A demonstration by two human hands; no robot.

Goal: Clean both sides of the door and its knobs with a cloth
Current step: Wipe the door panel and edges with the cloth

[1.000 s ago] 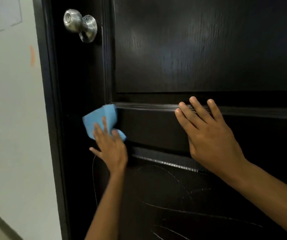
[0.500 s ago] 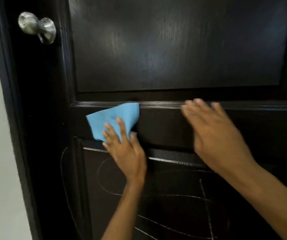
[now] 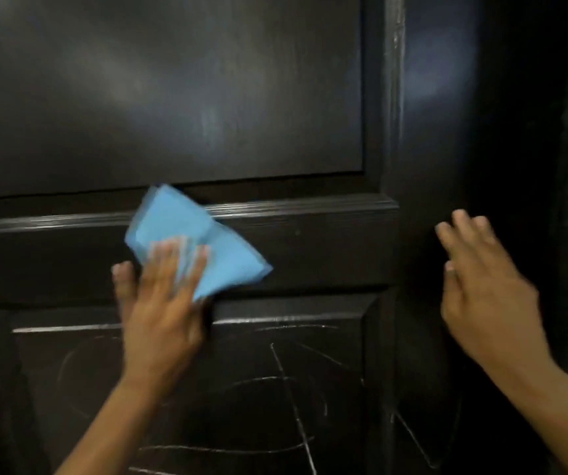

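Observation:
A dark brown panelled door (image 3: 173,97) fills the head view. My left hand (image 3: 162,303) presses a folded light blue cloth (image 3: 193,241) flat against the door's middle rail, fingers straight and blurred by motion. My right hand (image 3: 481,286) lies with straight fingers on the door's right stile, level with the rail. The door knob is out of view.
White chalk-like scribbles (image 3: 286,389) cover the lower panel under my hands. A raised moulding (image 3: 310,207) runs along the top of the middle rail. The far right edge of the view is dark.
The cloth and my left hand have slid right along the middle rail. My right hand has shifted right onto the stile. The view has swung right, so the knob and wall have left the frame.

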